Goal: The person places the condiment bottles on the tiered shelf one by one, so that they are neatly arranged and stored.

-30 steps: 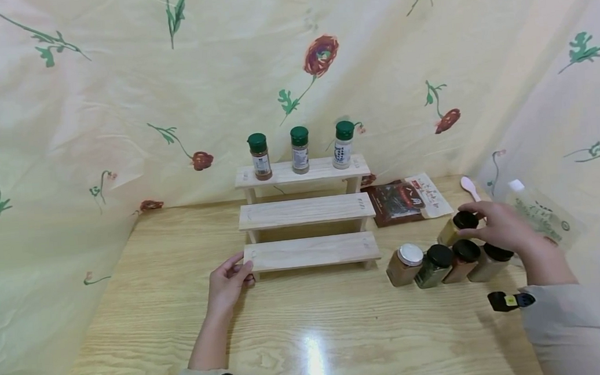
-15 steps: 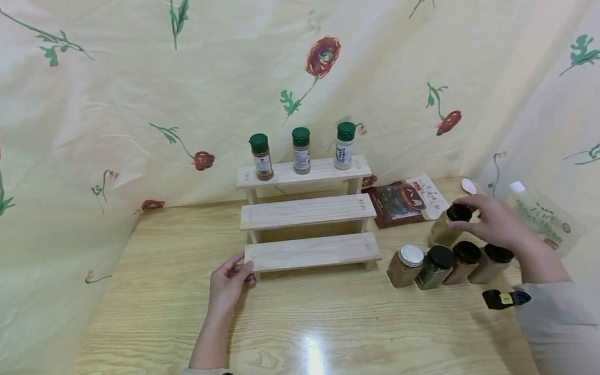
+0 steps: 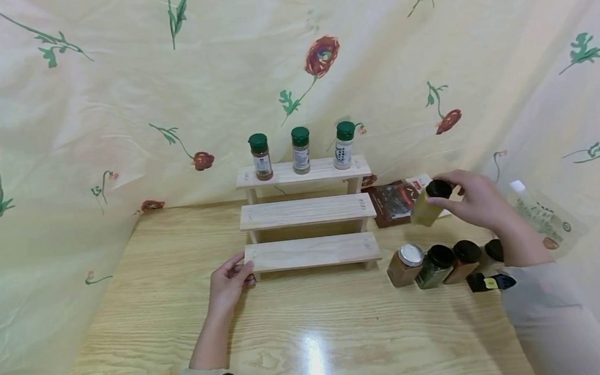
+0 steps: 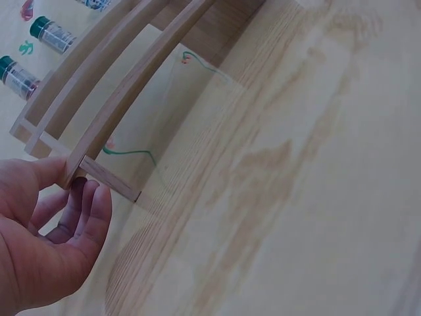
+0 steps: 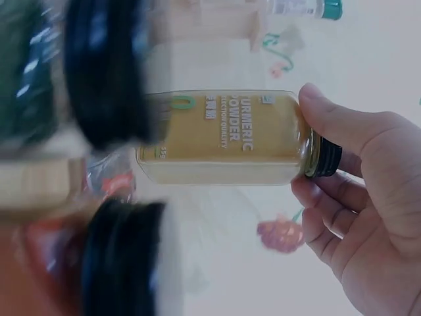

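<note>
Head view: your right hand (image 3: 476, 201) pinches the turmeric powder jar (image 3: 428, 207) by its black lid, aloft over the bench's right edge. Left wrist view: your left hand (image 4: 46, 237) grips the wooden tiered rack (image 4: 125, 85) at its lowest step's corner. Right wrist view: the jar's label reads turmeric.

table (image 3: 341, 330): light wood with wavy grain; smooth and a bit shiny
step rack (image 3: 307, 211): bare pale wood; matt
turmeric jar (image 3: 427, 207): clear and glossy; black ribbed lid
jar with the silver lid (image 3: 406, 265): shiny metal-looking top
backdrop (image 3: 115, 78): thin, crinkly flower cloth
pouch (image 3: 397, 201): glossy packet
</note>
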`<state>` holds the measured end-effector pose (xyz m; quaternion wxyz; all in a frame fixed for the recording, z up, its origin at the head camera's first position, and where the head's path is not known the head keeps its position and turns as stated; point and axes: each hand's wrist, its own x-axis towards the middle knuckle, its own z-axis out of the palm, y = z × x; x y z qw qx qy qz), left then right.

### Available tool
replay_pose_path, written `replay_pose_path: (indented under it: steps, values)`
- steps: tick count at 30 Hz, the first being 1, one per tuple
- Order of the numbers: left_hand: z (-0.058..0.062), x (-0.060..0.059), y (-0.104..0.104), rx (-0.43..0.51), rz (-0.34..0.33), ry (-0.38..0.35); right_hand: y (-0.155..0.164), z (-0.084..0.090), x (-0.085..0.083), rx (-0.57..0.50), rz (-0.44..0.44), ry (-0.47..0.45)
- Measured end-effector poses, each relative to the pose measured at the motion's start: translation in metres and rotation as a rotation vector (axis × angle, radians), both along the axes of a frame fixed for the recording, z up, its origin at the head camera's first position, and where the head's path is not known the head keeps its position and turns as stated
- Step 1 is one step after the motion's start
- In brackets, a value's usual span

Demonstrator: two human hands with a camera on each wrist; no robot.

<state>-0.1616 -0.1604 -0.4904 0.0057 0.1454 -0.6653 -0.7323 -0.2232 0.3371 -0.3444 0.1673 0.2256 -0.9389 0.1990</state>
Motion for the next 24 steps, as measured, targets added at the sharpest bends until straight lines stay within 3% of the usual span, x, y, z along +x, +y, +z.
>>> replay_pose_path:
  steps: [18, 24]
  values:
    - [0.001, 0.000, 0.000, 0.005, -0.006, -0.005, -0.055, 0.037, -0.013, -0.040, 0.055, -0.018]
    - [0.001, -0.001, 0.000, 0.008, -0.007, -0.005, -0.078, 0.035, -0.021, -0.071, 0.135, 0.068]
